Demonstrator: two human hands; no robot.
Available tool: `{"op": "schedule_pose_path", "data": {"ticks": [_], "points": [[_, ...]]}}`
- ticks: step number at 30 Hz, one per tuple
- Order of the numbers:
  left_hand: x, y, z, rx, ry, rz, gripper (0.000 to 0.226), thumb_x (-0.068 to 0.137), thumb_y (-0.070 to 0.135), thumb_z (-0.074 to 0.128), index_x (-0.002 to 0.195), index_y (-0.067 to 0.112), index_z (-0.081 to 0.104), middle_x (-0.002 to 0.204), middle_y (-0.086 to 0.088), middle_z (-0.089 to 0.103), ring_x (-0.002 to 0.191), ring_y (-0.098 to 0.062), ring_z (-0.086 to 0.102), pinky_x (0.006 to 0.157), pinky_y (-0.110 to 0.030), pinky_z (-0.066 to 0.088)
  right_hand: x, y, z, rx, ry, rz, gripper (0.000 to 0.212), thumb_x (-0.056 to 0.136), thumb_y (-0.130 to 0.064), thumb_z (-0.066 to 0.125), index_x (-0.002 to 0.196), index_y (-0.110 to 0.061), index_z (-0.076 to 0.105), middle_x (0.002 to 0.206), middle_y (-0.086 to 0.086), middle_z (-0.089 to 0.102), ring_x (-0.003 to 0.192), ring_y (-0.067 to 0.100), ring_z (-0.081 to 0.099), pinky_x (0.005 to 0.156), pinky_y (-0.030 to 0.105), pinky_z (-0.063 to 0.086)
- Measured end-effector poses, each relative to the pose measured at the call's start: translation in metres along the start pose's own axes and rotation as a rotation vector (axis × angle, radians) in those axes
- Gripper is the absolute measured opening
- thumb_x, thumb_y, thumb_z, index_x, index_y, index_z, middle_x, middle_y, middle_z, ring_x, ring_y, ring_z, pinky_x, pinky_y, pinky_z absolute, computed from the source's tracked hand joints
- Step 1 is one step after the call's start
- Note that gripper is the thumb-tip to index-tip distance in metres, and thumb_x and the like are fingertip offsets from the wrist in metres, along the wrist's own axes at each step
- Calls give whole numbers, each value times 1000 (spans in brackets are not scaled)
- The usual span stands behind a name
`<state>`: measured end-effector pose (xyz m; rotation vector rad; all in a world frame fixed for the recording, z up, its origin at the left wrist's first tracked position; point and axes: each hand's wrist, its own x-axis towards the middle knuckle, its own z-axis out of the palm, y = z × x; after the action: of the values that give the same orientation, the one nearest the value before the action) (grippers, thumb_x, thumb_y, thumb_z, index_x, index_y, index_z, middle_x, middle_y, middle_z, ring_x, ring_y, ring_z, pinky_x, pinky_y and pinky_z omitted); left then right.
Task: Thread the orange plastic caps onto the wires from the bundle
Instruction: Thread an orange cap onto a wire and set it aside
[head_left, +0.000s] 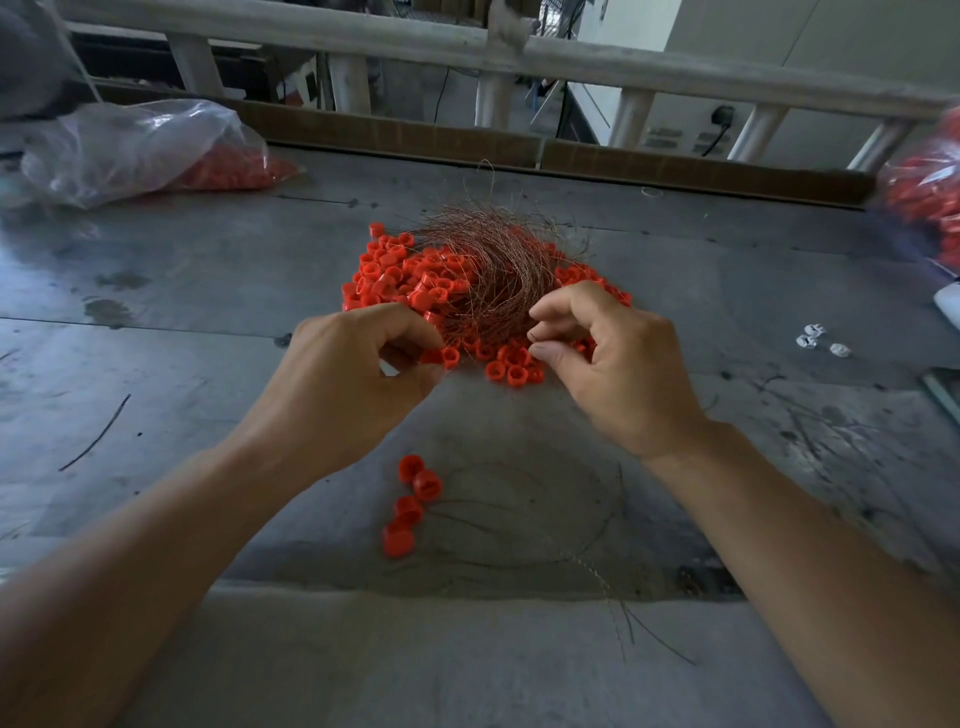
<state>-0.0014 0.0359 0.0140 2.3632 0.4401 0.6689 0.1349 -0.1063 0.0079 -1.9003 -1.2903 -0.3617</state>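
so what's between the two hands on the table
In the head view, the near edge of the orange cap pile and strands of the wire bundle lie between the left hand and the right hand.

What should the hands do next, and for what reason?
Probably the right hand should draw one strand free of the wire bundle toward the cap pinched in the left hand: its fingertips pinch at the bundle's edge, and no wire reaches that cap yet.

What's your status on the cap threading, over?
Left hand pinching one orange cap. Right hand picking at wire bundle on the cap pile. Four caps lie near. Nothing blocking.
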Motion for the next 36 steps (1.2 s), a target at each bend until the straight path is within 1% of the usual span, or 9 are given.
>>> {"op": "schedule_pose_path", "data": {"ticks": [5,9,11,14,17,21,26,31,36], "points": [[0,-1,1,-37,-5,5,24,75,9,72,94,23,67,75,20,59,66,19,53,60,4,34,0,-1,1,13,7,-38,22,70,2,72,91,0,68,83,7,68,72,5,60,76,11,46],[-1,2,-2,-89,20,74,27,73,10,73,82,34,63,74,22,59,70,16,56,62,2,38,0,-5,-1,74,51,-48,19,72,1,70,90,0,67,80,0,67,81,7,61,78,15,48],[-2,3,-2,-143,-28,139,32,73,10,74,80,39,62,80,18,62,75,6,60,66,-7,47,-2,-10,-3,106,66,-38,19,72,-3,71,89,0,63,79,-8,63,85,4,61,80,13,47],[-4,5,-1,-225,-110,213,21,72,21,75,84,35,65,89,13,65,79,-5,63,69,-23,53,-6,-17,-2,169,10,-74,22,71,-2,73,86,1,58,79,-7,62,85,2,61,75,6,46],[-5,6,0,-272,-167,245,16,70,25,70,85,29,68,93,10,66,82,-8,64,68,-27,54,-7,-22,0,139,-48,-157,20,71,-5,72,84,2,58,77,-1,64,75,8,62,70,15,51],[-4,5,0,-276,-225,234,14,71,24,72,84,26,68,88,9,66,79,-7,64,68,-23,54,-9,-23,2,57,-68,-239,14,70,-2,70,78,3,60,70,3,63,67,10,57,81,29,50],[-5,7,-1,-334,-218,170,20,64,28,66,83,31,67,82,10,67,75,-2,65,70,-9,49,-9,-19,3,13,-66,-279,10,71,2,66,78,4,59,68,3,62,66,10,54,101,20,34],[-6,6,0,-347,-238,143,20,64,25,67,82,31,67,81,12,67,74,-1,65,69,-10,50,-10,-22,0,119,-107,-256,12,73,4,66,81,3,56,77,10,65,72,20,63,76,38,52],[-6,6,-2,-354,-231,162,21,66,17,71,82,31,68,80,10,68,74,-3,66,70,-12,51,-7,-20,-2,94,-118,-225,13,76,-7,68,85,1,61,79,3,65,69,13,62,63,29,51]]}}
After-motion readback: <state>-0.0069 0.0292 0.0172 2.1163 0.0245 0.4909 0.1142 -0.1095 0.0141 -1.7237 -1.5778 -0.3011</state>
